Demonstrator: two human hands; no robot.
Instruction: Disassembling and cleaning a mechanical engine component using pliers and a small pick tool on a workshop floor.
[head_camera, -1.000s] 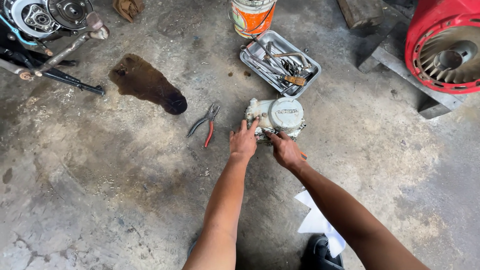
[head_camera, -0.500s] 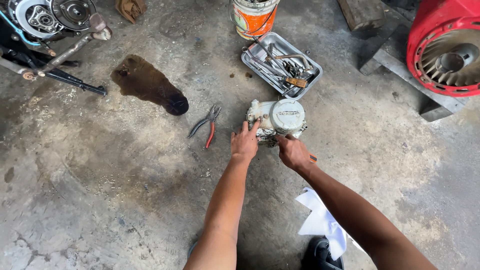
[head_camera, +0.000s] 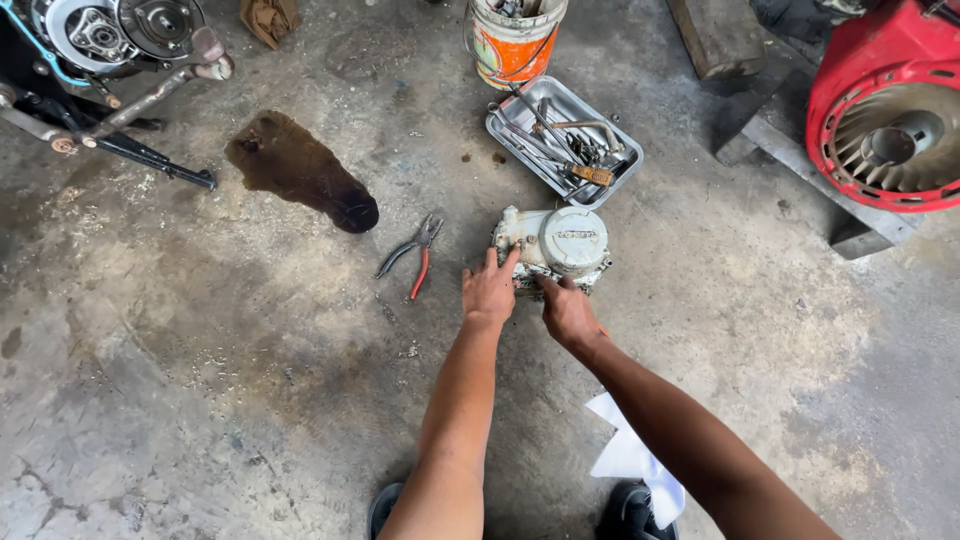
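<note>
- Working on the concrete floor (head_camera: 200, 400), we have both hands on a grey engine cover (head_camera: 553, 247) lying at frame centre, just below the metal tray (head_camera: 620, 170) of tools.
- Our left hand (head_camera: 489, 291) rests on the cover's near left edge, fingers extended and loosely spread, gripping nothing.
- Our right hand (head_camera: 567, 310) touches the near edge, fingers curled; whether it pinches a small part we cannot tell.
- Pliers (head_camera: 412, 257) lie untouched left of the cover.
- Progress, as we judge: cover still whole, work early.
</note>
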